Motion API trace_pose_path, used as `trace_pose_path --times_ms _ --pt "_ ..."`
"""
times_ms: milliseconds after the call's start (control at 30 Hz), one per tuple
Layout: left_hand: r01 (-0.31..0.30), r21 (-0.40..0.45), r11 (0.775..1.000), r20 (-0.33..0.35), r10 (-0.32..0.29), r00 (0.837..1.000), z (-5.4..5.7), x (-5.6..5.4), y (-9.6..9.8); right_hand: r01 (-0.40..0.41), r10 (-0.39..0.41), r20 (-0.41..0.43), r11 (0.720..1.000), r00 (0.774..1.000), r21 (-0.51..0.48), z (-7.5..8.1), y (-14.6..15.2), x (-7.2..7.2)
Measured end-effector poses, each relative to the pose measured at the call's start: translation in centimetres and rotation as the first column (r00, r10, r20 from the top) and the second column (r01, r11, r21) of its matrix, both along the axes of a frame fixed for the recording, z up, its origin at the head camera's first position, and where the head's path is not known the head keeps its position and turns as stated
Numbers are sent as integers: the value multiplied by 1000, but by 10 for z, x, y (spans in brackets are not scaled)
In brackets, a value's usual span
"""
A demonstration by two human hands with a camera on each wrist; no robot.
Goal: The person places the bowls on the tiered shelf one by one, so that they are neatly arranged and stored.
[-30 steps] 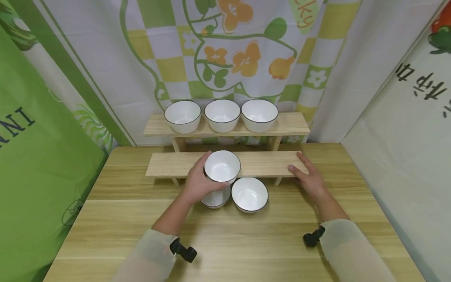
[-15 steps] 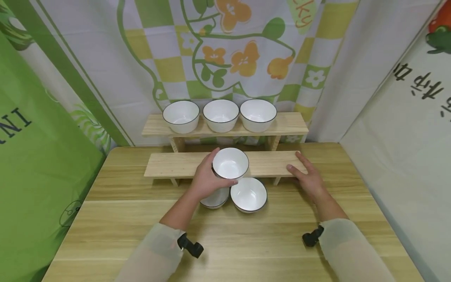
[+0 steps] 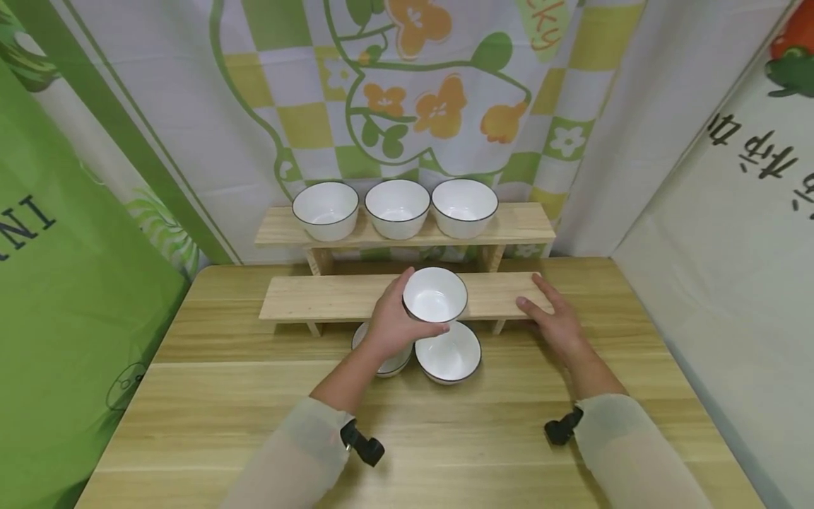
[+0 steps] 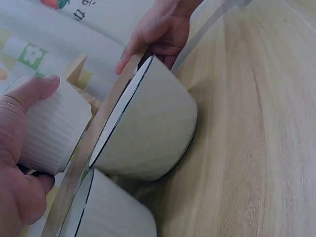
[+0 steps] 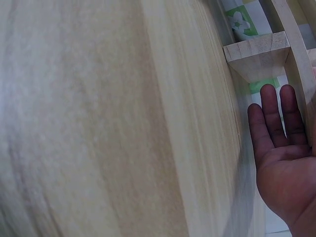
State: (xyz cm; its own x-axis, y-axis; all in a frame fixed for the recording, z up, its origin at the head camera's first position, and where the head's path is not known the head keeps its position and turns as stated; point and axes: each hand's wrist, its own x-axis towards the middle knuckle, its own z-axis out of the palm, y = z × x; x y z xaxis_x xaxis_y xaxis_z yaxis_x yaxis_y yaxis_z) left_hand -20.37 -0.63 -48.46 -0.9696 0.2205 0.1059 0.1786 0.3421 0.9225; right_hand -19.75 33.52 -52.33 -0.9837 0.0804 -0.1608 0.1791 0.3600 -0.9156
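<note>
My left hand grips a white, dark-rimmed bowl by its side, thumb across the front, above the lower wooden shelf. In the left wrist view that bowl shows ribbed outer walls. Two similar bowls stand on the table before the shelf: the right one partly covered by the held bowl and thumb, the left one partly behind my left hand. My right hand holds the shelf's right end, thumb and index on top. Several straight fingers extend below the board in the right wrist view.
Three matching bowls stand in a row on the higher wooden shelf behind. A patterned cloth hangs at the back. The wooden table stretches in front, with hanging sheets on both sides.
My left hand has carried the bowl rightward over the lower shelf. More of the left table bowl shows now. My right hand stays at the shelf's end.
</note>
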Motion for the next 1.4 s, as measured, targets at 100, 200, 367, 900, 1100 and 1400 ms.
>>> trace_pose_path --times_ms 100,200,367,900,1100,1400 --pt "10 -6 1000 -9 -10 1000 -1 -1 6 -3 3 -3 1000 1000 -5 0 -1 -1" --pt "20 -10 1000 -20 -21 1000 0 -2 12 1 0 1 1000 1000 -22 1 -1 -1" --pt "27 -18 999 -36 -27 999 1 -4 22 10 -10 10 1000 1000 -29 0 -1 -2" --pt "-3 26 1000 -11 3 1000 -3 -13 44 22 -22 -2 1000 1000 13 0 -3 -1" --pt "-23 20 1000 -2 23 1000 -3 -18 51 27 -27 3 1000 1000 0 0 -4 -1" --pt "-23 13 1000 -15 23 1000 -1 -22 62 35 -35 15 998 999 -48 -1 -4 -2"
